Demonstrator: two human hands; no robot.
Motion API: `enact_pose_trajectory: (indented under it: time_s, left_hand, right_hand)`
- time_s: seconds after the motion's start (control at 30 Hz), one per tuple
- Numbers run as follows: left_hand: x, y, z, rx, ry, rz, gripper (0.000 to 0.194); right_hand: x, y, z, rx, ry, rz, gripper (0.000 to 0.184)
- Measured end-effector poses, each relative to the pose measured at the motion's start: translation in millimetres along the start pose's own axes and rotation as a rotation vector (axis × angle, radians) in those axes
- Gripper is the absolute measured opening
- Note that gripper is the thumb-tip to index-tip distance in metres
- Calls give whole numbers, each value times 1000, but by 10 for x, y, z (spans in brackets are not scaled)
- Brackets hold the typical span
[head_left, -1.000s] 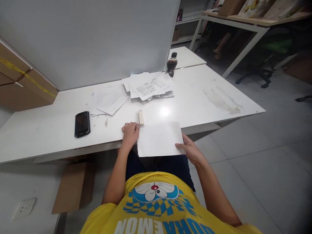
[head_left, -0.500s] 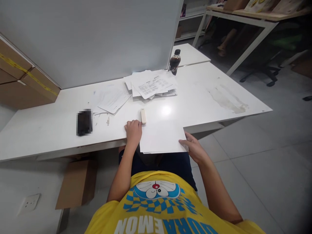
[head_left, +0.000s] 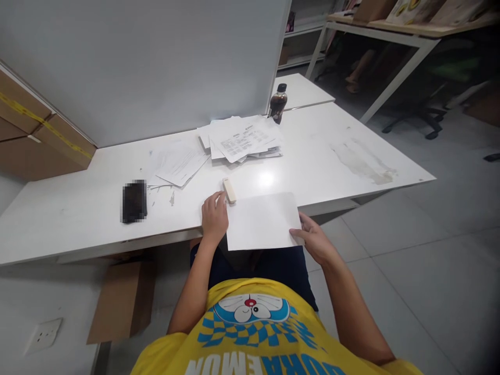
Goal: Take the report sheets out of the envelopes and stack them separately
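Observation:
My right hand (head_left: 315, 239) grips the right edge of some white paper (head_left: 263, 221), thumb on top and fingers beneath. The paper lies partly on the table and juts over its front edge, with its blank side up. My left hand (head_left: 214, 216) rests at the table edge against the paper's left side, fingers stretched forward and slightly bent. Just beyond its fingertips lies a small cream bar-shaped stapler (head_left: 229, 190), slightly tilted, near the paper's top left corner. Whether the left fingertips touch the stapler I cannot tell.
On the white table (head_left: 312, 156) lie a messy pile of printed papers (head_left: 244, 140), more loose sheets (head_left: 182, 166) and a blurred dark object (head_left: 134, 202). A bottle of dark drink (head_left: 278, 104) stands by the grey partition (head_left: 175, 62). Cardboard boxes (head_left: 54, 143) sit at the left.
The stapler has turned a little, its near end swinging right. My left fingers have straightened. The paper's lower edges, offset before, now look lined up. My right hand keeps its grip.

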State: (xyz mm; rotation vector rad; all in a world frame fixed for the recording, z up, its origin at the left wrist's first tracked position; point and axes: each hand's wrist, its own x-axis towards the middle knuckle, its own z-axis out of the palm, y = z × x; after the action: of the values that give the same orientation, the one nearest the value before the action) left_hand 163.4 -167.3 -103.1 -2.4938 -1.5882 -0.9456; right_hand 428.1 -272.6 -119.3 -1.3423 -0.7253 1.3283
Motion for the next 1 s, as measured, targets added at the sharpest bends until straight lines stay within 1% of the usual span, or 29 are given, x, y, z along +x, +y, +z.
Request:
enact_pose_trajectory:
  time_s: [0.07,0.13,0.33,0.43,0.5,0.6,0.7,0.77,0.83,0.9,1.0]
  left_hand:
    - [-40,-29,11,-16,29,144,42]
    - [-63,-55,16,-29,15,217,46]
    - [-67,-85,48,-58,0,224,47]
    - [-69,-87,86,-54,12,244,49]
    - [-71,-96,120,-51,36,266,49]
    - [-77,-125,168,-29,50,304,50]
    - [-83,-158,188,5,39,353,50]
    - [-74,-162,176,19,57,386,50]
    - [-40,-142,142,36,73,409,47]
    - [31,-107,88,64,54,422,41]
    - [199,-76,3,73,-41,446,32]
  right_hand:
    - [3,5,-2,-4,-5,7,59]
    - [7,-2,-4,-11,-5,10,58]
    - [73,-53,-45,-1,17,3,52]
    - [149,-110,-64,-19,20,-12,53]
    - [210,-189,-56,-31,52,-42,56]
    - [295,-375,-9,-67,85,-123,60]
    - [360,-564,46,-160,67,-196,59]
    - [394,-638,72,-244,70,-231,57]
    - [420,-655,83,-345,104,-282,56]
    - [437,-633,77,-449,178,-371,53]
    - [459,-580,38,-524,366,-556,47]
